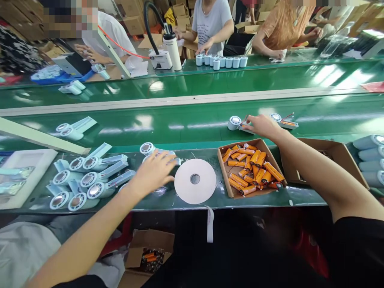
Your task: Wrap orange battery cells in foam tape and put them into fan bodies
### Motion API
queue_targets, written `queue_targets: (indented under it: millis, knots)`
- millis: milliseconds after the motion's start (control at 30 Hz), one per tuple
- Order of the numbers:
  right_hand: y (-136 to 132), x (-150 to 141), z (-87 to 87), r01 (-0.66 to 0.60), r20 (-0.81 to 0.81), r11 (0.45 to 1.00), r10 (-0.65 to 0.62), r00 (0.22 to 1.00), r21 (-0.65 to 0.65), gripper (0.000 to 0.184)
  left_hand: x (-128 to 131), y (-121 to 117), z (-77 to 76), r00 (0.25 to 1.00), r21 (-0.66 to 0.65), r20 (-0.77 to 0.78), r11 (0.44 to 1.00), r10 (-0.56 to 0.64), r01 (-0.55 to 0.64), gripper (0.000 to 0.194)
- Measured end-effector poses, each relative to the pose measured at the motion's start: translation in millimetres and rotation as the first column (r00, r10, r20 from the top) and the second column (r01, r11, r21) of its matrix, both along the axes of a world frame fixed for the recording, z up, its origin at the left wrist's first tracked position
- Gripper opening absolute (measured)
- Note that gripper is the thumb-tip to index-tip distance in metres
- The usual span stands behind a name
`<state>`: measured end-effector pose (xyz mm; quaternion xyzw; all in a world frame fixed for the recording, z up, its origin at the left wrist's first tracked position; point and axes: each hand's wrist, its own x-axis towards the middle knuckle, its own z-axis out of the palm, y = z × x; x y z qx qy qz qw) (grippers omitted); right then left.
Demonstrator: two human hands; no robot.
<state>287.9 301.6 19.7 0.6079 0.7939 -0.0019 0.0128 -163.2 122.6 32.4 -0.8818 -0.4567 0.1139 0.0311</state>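
Fan (234,123), handle (246,129) under right fingers (252,121): curled, hold unclear; left fingers (163,157) spread, empty, over second fan (147,148).

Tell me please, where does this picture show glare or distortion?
Head view: white glare on the glossy green conveyor belt, strongest at upper right; corners seem wide-angle stretched; the flat, round, white tape roll looks fairly sharp, the brown cardboard boxes behind softer.

I see plain black sleeves (357,248), cut short: the right one ends in a hem near the elbow, while the left shows just its edge. Past the cloth, both forearms (309,160) are bare, as are the slender fingers (164,161) at their ends.
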Motion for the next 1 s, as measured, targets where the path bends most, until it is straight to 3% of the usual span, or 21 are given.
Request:
queue_targets:
  millis: [67, 133, 267, 367, 433, 533, 633, 733, 867, 933, 1000]
  knots:
    - [-31.7, -0.1, 16.4, -0.004, -0.123, 0.998, 0.012, 0.992, 0.059, 0.043, 25.0, -18.0, -8.1, 0.990, -0.068, 0.099, 0.992, -0.101, 0.108, 0.072]
    - [-70.9, -1.7, 31.9, -0.035, -0.313, 0.997, 0.055, 0.948, 0.070, 0.038, 41.6, -33.3, -17.6, 0.982, -0.159, 0.129, 0.974, -0.139, 0.159, 0.070]
    - [-150.1, -5.5, 44.3, -0.138, -0.591, 0.990, 0.115, 0.798, 0.006, 0.031, 46.3, -55.7, -30.4, 0.982, -0.247, 0.129, 0.955, -0.137, 0.165, 0.076]
    - [-195.2, -8.8, 36.9, -0.159, -0.721, 0.987, 0.096, 0.686, -0.020, 0.025, 40.1, -69.4, -26.5, 0.975, -0.159, 0.156, 0.971, -0.155, 0.180, 0.068]
    - [-217.8, -16.6, 30.0, -0.183, -0.834, 0.977, 0.007, 0.552, -0.113, 0.025, 37.0, -76.6, -18.9, 0.968, -0.016, 0.202, 0.988, -0.149, 0.155, 0.056]
    - [-241.2, -41.7, 22.5, -0.371, -0.911, 0.872, -0.174, 0.375, -0.320, 0.049, 35.0, -82.9, -9.4, 0.951, 0.143, 0.291, 0.987, -0.105, 0.066, 0.054]
    - [-250.8, -71.8, 17.5, -0.503, -0.892, 0.759, -0.227, 0.391, -0.413, 0.078, 31.0, -87.8, -8.3, 0.936, 0.152, 0.340, 0.988, -0.090, 0.040, 0.058]
    - [-250.7, -86.3, 12.6, -0.488, -0.879, 0.776, -0.172, 0.446, -0.399, 0.071, 21.0, -98.5, -11.3, 0.934, 0.126, 0.354, 0.992, -0.039, -0.006, 0.061]
    - [-251.4, -81.3, 8.4, -0.437, -0.852, 0.816, -0.123, 0.508, -0.379, 0.051, 13.1, -120.1, -10.4, 0.919, 0.071, 0.392, 0.994, 0.046, -0.080, 0.064]
    - [-254.8, -82.2, 7.0, -0.438, -0.852, 0.799, -0.168, 0.496, -0.412, 0.059, 16.7, -127.6, -8.9, 0.894, 0.118, 0.445, 0.986, 0.056, -0.120, 0.066]
    - [-260.8, -91.4, 4.7, -0.498, -0.868, 0.743, -0.225, 0.443, -0.447, 0.070, 21.9, -129.3, -9.3, 0.868, 0.180, 0.495, 0.973, 0.035, -0.142, 0.069]
